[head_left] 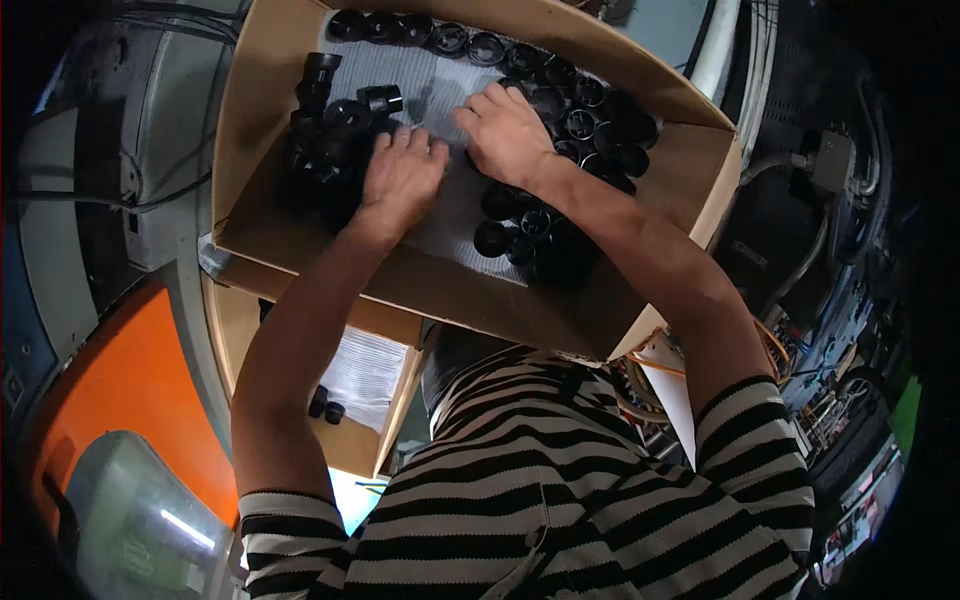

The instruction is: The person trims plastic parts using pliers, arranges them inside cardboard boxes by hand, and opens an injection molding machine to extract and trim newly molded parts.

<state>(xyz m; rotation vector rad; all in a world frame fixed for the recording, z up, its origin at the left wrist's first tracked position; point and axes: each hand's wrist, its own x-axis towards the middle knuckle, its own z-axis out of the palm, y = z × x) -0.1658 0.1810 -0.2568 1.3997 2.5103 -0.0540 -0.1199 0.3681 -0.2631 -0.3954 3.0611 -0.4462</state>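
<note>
A brown cardboard box (290,245) is in front of me, its bottom lined with a ribbed pale sheet (425,85). Inside on the left is a loose heap of short black plastic tubes (348,117). My left hand (403,180) is at the right edge of that heap, fingers bent downward; what they close on is hidden. On the right, similar black round parts (580,124) stand close together in rows. My right hand (508,132) reaches over the left edge of these rows. Its fingers are curled, and their tips are out of sight.
Below the big box on the left, a second cardboard box (395,400) holds a ribbed sheet and a few black parts (327,405). An orange panel (150,400) is at the left. Cables and a grey junction box (832,160) are at the right.
</note>
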